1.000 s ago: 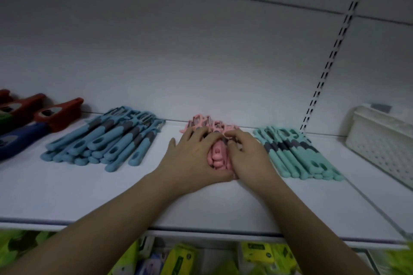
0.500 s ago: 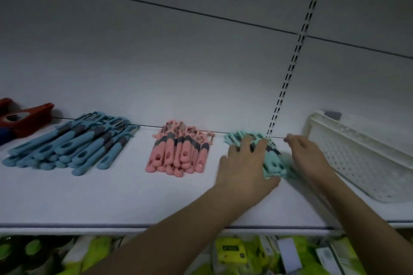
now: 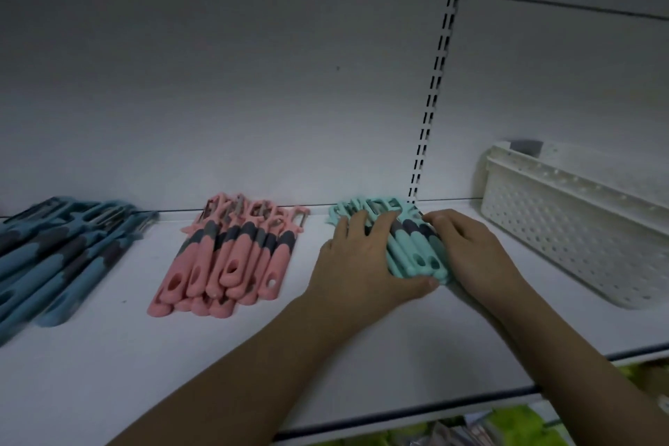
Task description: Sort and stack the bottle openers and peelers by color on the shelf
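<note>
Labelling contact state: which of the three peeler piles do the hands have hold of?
The mint-green peeler pile, rightmost, beside the white perforated basket. Left hand and right hand press its sides; the pink pile and blue pile lie untouched.

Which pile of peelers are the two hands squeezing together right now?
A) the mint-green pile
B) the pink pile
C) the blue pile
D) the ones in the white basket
A: the left hand and the right hand press in on either side of the mint-green pile, while the pink pile and the blue pile lie untouched to the left.
</note>
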Demonstrator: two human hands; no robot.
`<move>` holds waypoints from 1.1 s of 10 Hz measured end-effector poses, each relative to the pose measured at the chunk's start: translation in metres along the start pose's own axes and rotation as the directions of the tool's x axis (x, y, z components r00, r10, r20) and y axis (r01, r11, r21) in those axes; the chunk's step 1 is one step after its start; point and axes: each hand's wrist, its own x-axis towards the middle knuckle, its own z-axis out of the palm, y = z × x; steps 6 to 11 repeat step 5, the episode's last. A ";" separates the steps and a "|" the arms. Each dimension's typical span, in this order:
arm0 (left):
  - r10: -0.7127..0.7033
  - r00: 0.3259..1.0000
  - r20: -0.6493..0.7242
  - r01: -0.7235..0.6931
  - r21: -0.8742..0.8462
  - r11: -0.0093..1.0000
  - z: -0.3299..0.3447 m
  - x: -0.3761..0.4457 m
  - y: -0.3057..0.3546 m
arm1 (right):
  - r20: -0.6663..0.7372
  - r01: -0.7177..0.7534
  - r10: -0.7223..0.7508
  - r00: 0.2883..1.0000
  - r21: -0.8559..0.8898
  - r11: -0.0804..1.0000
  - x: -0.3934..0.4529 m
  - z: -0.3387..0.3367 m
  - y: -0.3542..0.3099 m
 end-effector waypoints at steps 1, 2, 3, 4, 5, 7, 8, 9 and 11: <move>-0.005 1.000 -0.008 0.005 -0.007 1.000 -0.003 0.000 0.001 | 0.030 0.020 -0.019 0.999 -0.030 0.999 -0.003 0.000 -0.003; -0.013 1.000 -0.012 0.013 -0.006 1.000 -0.003 -0.001 0.001 | 0.033 0.040 -0.039 0.999 -0.035 0.999 -0.004 -0.001 -0.002; 0.019 1.000 -0.014 -0.018 0.015 1.000 -0.006 -0.011 0.004 | 0.031 0.055 -0.052 0.998 -0.099 0.994 -0.005 0.000 -0.001; 0.102 0.991 -0.084 -0.093 0.113 0.989 -0.022 -0.027 0.011 | 0.019 0.075 -0.073 0.997 -0.145 0.986 -0.006 -0.002 -0.008; 0.112 0.987 -0.119 -0.093 0.156 0.983 -0.055 -0.043 0.011 | -0.036 0.127 -0.134 0.990 -0.153 0.980 -0.010 -0.003 -0.036; 0.112 0.987 -0.119 -0.093 0.156 0.983 -0.055 -0.043 0.011 | -0.036 0.127 -0.134 0.990 -0.153 0.980 -0.010 -0.003 -0.036; 0.112 0.987 -0.119 -0.093 0.156 0.983 -0.055 -0.043 0.011 | -0.036 0.127 -0.134 0.990 -0.153 0.980 -0.010 -0.003 -0.036; 0.112 0.987 -0.119 -0.093 0.156 0.983 -0.055 -0.043 0.011 | -0.036 0.127 -0.134 0.990 -0.153 0.980 -0.010 -0.003 -0.036; 0.112 0.987 -0.119 -0.093 0.156 0.983 -0.055 -0.043 0.011 | -0.036 0.127 -0.134 0.990 -0.153 0.980 -0.010 -0.003 -0.036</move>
